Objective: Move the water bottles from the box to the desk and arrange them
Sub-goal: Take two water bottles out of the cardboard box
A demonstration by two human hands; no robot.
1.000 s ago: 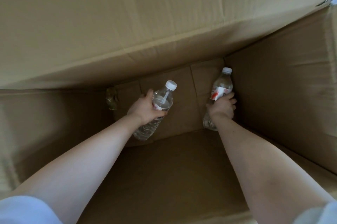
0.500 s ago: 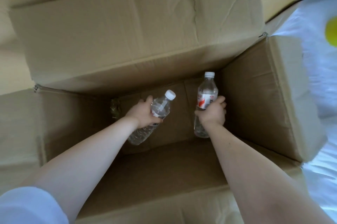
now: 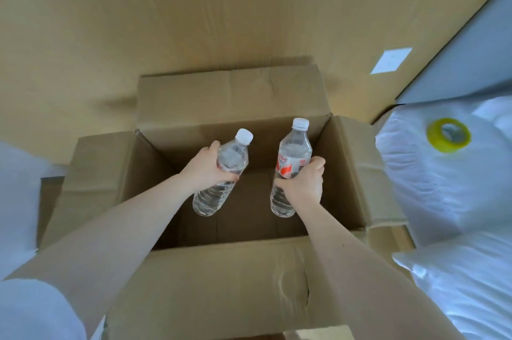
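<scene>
With your left hand point(image 3: 206, 166) wrapped round the tilted bottle point(image 3: 235, 149) and your right hand point(image 3: 303, 186) round the upright bottle point(image 3: 294, 146), both over the open box point(image 3: 235, 265), lift clear of the flaps before swinging toward the table.

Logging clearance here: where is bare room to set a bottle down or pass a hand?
Bare: box floor between its walls; cardboard sheet beyond the far flap. Crowded above it: left grip holding left bottle, right grip holding right bottle.

Cardboard sheet point(image 3: 194, 21) behind; yellow tape roll point(image 3: 446, 146) on white bedding point(image 3: 443, 201)
</scene>
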